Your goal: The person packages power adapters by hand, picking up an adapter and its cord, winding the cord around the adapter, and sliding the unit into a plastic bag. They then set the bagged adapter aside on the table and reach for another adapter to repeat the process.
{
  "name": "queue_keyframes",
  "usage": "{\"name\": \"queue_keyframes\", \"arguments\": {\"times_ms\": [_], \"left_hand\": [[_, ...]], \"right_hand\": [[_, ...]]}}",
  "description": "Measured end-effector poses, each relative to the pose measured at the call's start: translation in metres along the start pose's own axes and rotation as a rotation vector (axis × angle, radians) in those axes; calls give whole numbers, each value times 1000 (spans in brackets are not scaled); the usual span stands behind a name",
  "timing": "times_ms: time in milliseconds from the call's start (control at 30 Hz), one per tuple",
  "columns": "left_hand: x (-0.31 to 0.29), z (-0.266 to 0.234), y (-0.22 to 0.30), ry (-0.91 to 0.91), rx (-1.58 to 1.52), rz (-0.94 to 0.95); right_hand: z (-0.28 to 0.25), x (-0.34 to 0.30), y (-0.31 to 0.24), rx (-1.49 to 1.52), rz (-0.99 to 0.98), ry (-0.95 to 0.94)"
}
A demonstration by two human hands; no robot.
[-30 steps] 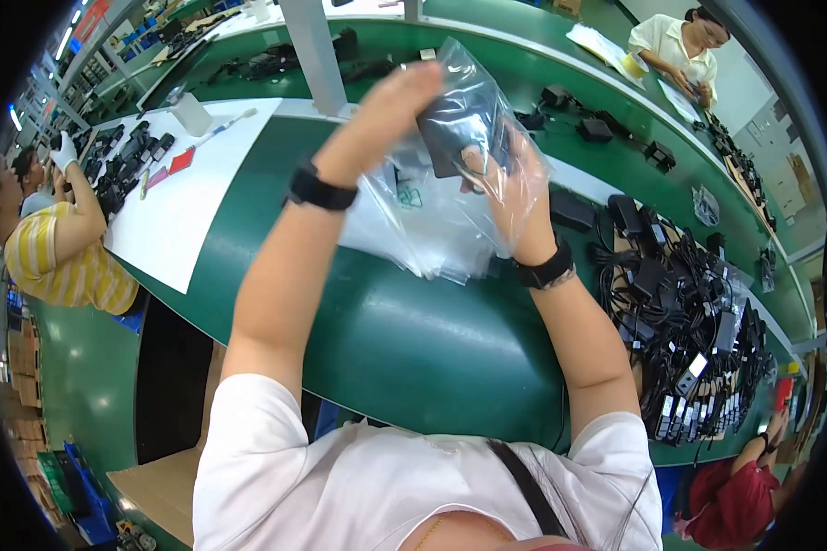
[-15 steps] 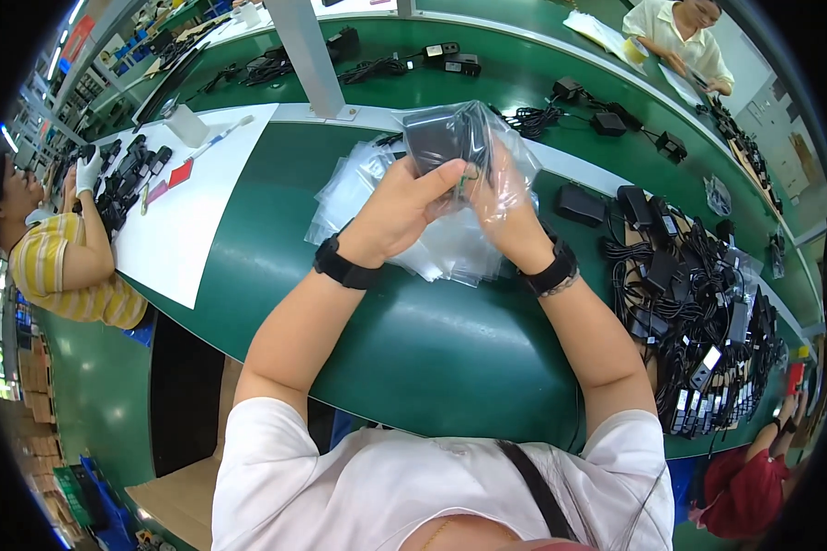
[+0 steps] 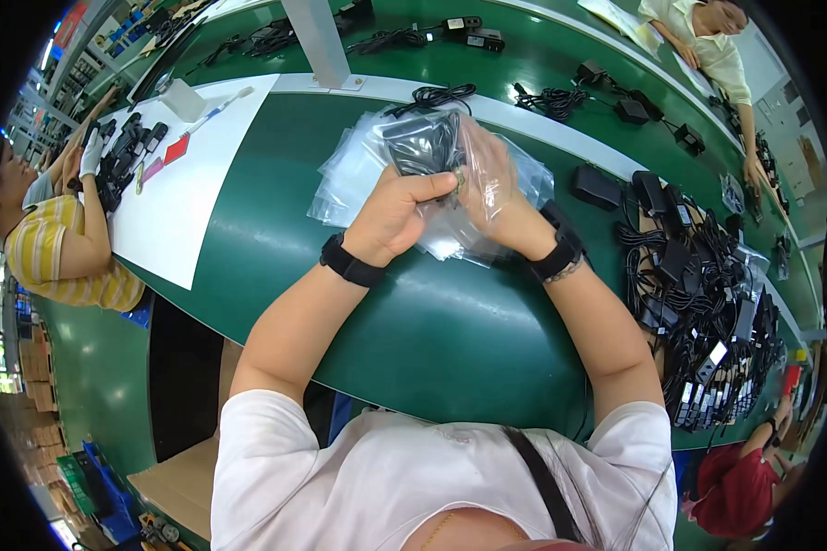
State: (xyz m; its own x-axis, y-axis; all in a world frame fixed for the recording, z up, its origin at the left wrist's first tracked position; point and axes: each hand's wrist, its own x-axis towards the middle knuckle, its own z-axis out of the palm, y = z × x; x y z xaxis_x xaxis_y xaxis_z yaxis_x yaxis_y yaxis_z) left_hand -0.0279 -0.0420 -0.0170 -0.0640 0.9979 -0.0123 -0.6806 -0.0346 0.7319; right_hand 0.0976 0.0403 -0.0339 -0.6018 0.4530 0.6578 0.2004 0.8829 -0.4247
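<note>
A clear plastic bag (image 3: 489,179) with a black power adapter (image 3: 421,147) in it is between my hands, above a spread of flat clear bags (image 3: 354,174). My left hand (image 3: 397,213) is closed on the near side of the bag, its thumb pressed across the lower edge. Around the other side, my right hand (image 3: 505,204) grips the bag, and the film covers part of its fingers. Some fingertips of both hands are hidden. A coiled black cable (image 3: 443,95) lies just beyond the bags.
A heap of black adapters with cables (image 3: 694,275) fills the right; a single black adapter (image 3: 597,186) lies beside it. A grey post (image 3: 317,46) stands ahead. At left, a person in yellow stripes (image 3: 73,239) works by a white sheet (image 3: 179,220). Another person (image 3: 708,46) sits far right.
The bagged adapter has come lower and tilted, and my right hand has tipped over toward it. The coiled cable behind now shows more fully. The view has shifted slightly.
</note>
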Motion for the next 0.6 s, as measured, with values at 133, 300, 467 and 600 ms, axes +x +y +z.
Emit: {"name": "queue_keyframes", "arguments": {"times_ms": [133,300,467,600], "left_hand": [[-1,-2,3,26,-131,-3],[3,-4,18,19,-266,79],[-1,1,17,40,-162,121],[-3,4,16,32,-155,113]], "right_hand": [[-33,13,1,421,-23,-227],[-64,18,24,992,667,46],[-46,13,-15,1285,749,-51],[-64,26,2,1184,546,219]]}}
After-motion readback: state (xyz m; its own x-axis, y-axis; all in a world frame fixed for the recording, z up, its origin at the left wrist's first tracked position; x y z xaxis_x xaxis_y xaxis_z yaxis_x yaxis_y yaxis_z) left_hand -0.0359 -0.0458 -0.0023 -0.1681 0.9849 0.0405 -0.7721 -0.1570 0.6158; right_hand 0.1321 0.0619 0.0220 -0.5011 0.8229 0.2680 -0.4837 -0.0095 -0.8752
